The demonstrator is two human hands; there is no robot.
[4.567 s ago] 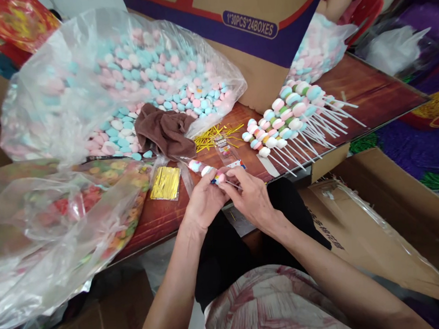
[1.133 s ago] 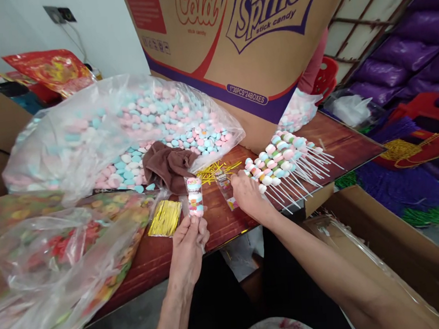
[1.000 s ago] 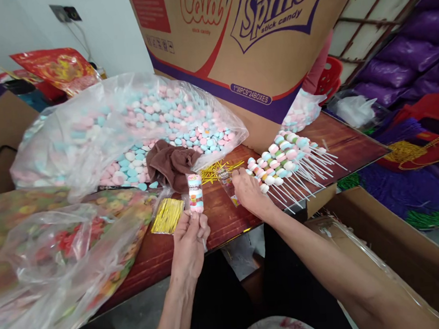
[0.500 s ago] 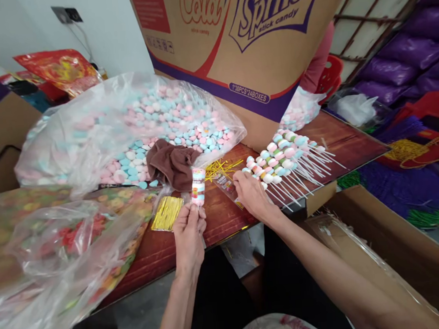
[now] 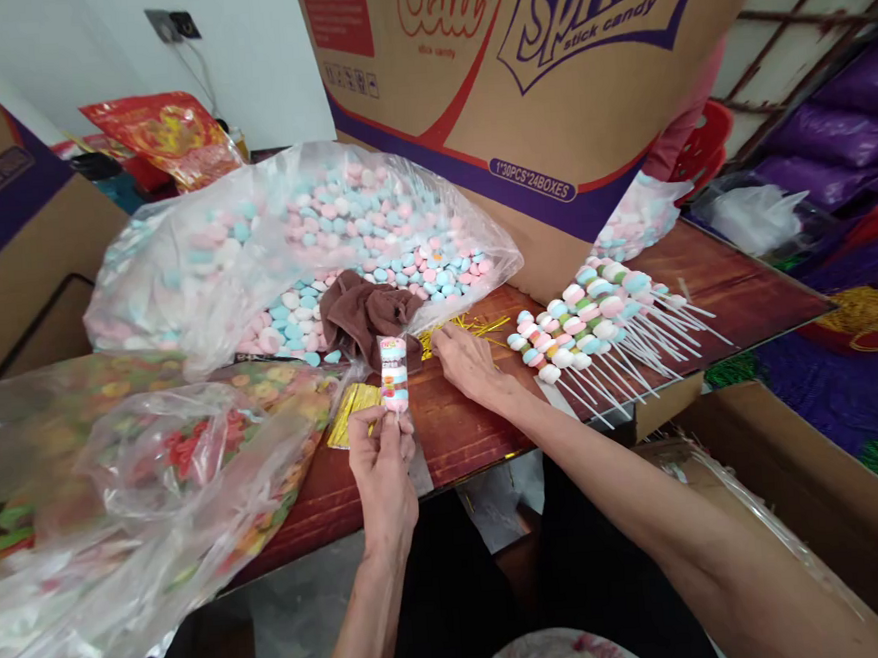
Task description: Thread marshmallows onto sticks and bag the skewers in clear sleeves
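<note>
In the head view my left hand (image 5: 383,463) is closed round the lower end of a wrapped marshmallow skewer (image 5: 393,377), held upright in a clear printed wrapper. My right hand (image 5: 472,367) reaches over the table with its fingers bent together. Its fingertips touch a loose pile of gold twist ties (image 5: 484,326), and what they pinch, if anything, is hidden. A bundle of gold twist ties (image 5: 355,413) lies just left of the wrapped skewer. To the right of my right hand, unwrapped marshmallow skewers (image 5: 581,319) lie in a stack, white sticks pointing toward me.
A big clear bag of marshmallows (image 5: 304,228) spreads across the back, with a brown cloth (image 5: 367,319) before it. Behind stands a tall carton (image 5: 468,96). Plastic bags (image 5: 193,466) cover the left side. An open carton (image 5: 811,483) sits low right. Another person's sleeve (image 5: 685,131) shows behind.
My right hand has moved left across the table, from the clear wrapper beside the skewers to the loose twist ties. My left hand still holds the wrapped skewer. The view has turned slightly left.
</note>
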